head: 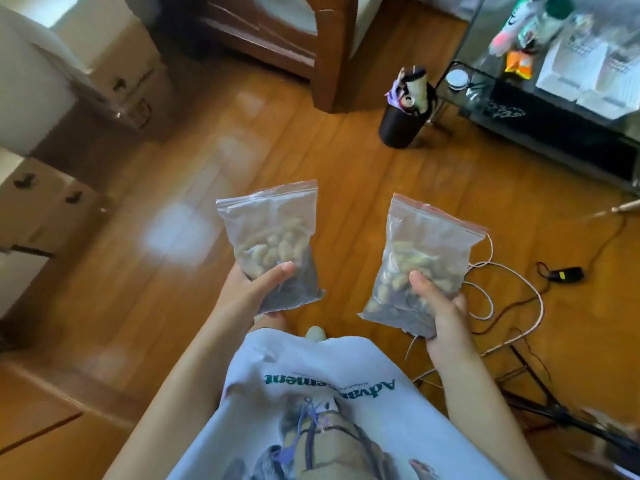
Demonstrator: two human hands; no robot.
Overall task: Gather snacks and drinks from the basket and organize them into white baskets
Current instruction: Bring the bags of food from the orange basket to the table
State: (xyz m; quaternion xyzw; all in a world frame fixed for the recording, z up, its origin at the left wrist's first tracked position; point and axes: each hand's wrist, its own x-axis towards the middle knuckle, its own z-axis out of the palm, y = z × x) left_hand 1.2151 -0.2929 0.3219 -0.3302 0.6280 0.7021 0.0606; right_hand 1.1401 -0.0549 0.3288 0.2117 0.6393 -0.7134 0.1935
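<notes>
The white slatted baskets (585, 71) on the dark glass table (540, 112) are blurred and cut off by the right edge, so their contents cannot be made out. Most fingers of the left hand (252, 292) and right hand (440, 306) hide behind the clear zip bags of pale snacks (270, 233).

2 clear zip bags with red seal strips, the left bag (268, 237) and the right bag (420, 258), show tan and dark snacks. The floor (311, 157) is orange-brown wood. Far right, white baskets (585, 74) sit beside an orange packet (518, 65). The near shirt (346, 393) is white with green lettering.
</notes>
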